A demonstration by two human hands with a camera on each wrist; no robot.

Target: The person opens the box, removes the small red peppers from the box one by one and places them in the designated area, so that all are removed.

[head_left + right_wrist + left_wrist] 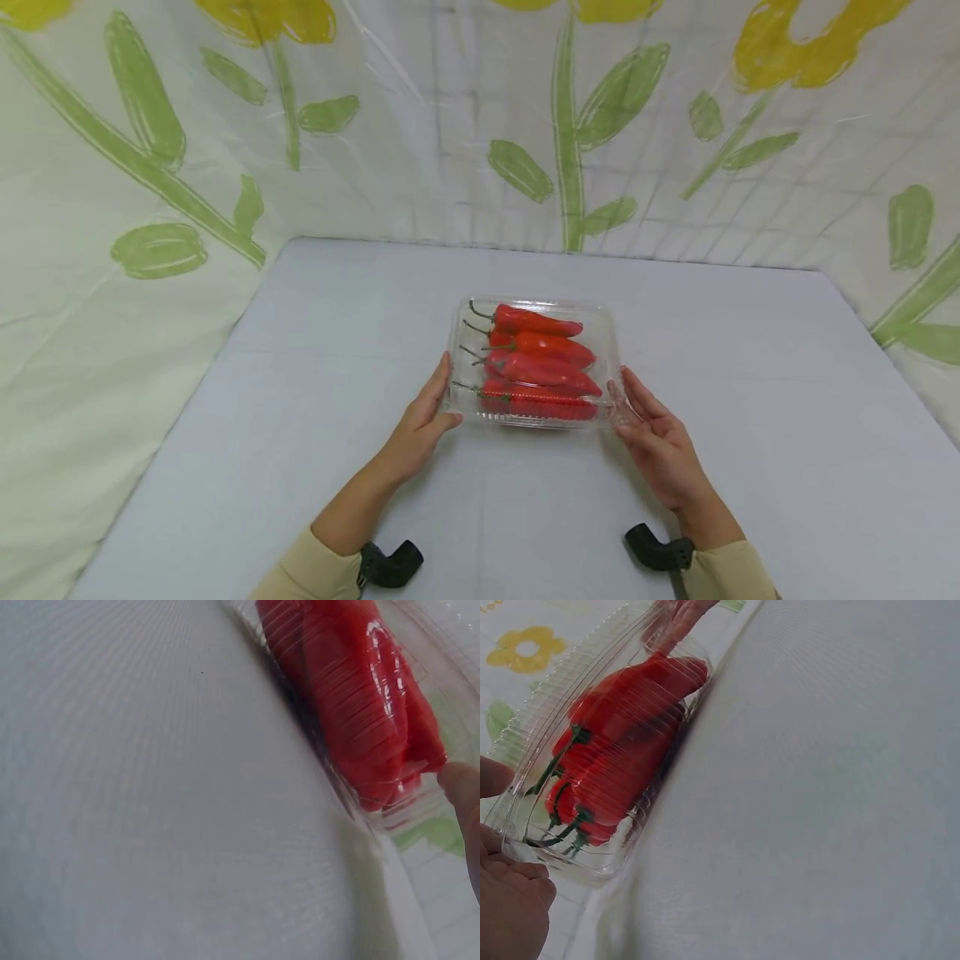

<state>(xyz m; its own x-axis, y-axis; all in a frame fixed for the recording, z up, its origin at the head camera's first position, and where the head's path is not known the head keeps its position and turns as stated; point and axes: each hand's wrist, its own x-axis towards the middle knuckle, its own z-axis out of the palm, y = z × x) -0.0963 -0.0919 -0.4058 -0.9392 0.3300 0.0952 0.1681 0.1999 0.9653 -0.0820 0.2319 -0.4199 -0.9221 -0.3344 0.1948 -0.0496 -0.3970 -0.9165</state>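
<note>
A clear plastic clamshell container (pixel 606 329) with a ribbed rim holds several long red peppers (pixel 543 367), their green stems toward the left. My left hand (pixel 412 433) grips its left side, thumb near the front corner and fingers along the edge. On the opposite side, my right hand (pixel 663 446) holds the right edge between thumb and fingers. The left wrist view shows the container (pixel 536 742) from its stem end, with part of the left hand (pixel 514 904) at the corner. In the right wrist view, a fingertip of the right hand (pixel 465 799) is beside the pepper tips.
The container is over the middle of a table (pixel 337 333) with a pale cover. Behind and beside it hangs a whitish sheet (pixel 420 167) printed with yellow flowers and green leaves. Black curved pieces (pixel 393 565) are at both wrists, by the beige sleeves (pixel 307 571).
</note>
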